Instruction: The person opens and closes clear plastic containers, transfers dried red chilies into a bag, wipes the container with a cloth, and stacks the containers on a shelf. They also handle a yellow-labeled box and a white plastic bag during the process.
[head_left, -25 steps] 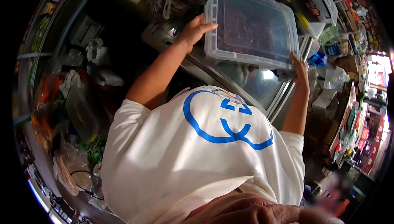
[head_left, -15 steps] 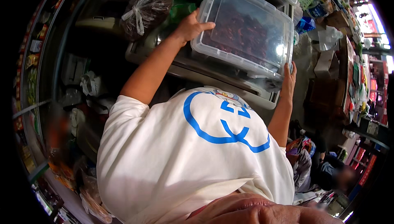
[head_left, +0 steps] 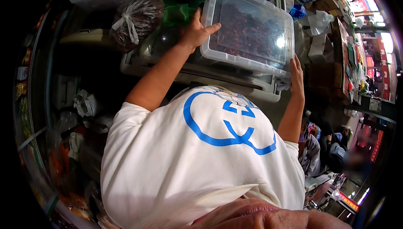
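Clear plastic bin [head_left: 252, 27] | between both hands | left hand [head_left: 196, 29], right hand [head_left: 296, 74] apparently gripping sides

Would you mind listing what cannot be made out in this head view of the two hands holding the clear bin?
- Left hand: its palm is against the bin, so the grip is unseen.
- Right hand: only the back and fingers show at the bin's corner.
- Bin contents: dark reddish pieces, blurred by the lid and a light glare.
- Tied bag: contents too dark to tell.
- Bin underside: hidden by the white shirt.
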Motion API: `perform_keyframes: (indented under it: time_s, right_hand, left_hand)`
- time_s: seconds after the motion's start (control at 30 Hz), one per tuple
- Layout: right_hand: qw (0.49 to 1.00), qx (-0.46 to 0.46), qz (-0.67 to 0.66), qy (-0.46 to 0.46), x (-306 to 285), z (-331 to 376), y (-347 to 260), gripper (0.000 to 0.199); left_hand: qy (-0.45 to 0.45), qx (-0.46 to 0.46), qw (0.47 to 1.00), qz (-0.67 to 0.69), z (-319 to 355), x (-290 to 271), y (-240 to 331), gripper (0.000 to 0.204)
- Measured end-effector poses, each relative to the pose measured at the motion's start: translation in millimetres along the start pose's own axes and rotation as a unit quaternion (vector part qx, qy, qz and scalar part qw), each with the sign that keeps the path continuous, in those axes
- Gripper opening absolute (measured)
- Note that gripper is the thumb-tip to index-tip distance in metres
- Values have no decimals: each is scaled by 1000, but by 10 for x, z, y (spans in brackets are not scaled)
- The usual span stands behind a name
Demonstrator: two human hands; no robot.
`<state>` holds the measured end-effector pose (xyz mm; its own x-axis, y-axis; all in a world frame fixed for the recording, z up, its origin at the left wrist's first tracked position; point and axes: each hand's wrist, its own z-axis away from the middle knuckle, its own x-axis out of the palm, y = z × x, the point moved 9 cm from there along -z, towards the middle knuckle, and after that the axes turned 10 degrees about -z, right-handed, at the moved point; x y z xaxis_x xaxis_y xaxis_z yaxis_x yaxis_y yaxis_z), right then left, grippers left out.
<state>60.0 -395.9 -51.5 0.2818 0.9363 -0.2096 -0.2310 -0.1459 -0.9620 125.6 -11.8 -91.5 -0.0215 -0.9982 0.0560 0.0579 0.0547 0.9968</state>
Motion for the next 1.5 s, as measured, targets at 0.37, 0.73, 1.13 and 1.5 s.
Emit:
perform_keyframes:
  time_s: [0.37, 0.73, 1.13, 1.5]
  right_hand:
    - [994, -55, -75, 59, 223, 339, 165, 49]
    - [901, 70, -420, 86, -242, 260, 792, 49]
    - [816, -392, 421, -54, 920, 440, -539, 47]
    - [789, -387, 476, -10, 1066, -673, -675, 55]
  left_hand:
    - [-127, -7, 991, -29, -173, -226, 192, 44]
    - [25, 178, 790, -586, -110, -76, 875, 60]
    - [-183, 268, 634, -702, 463, 1541, 542, 63]
    - [-139, 258, 653, -699, 401, 1600, 582, 63]
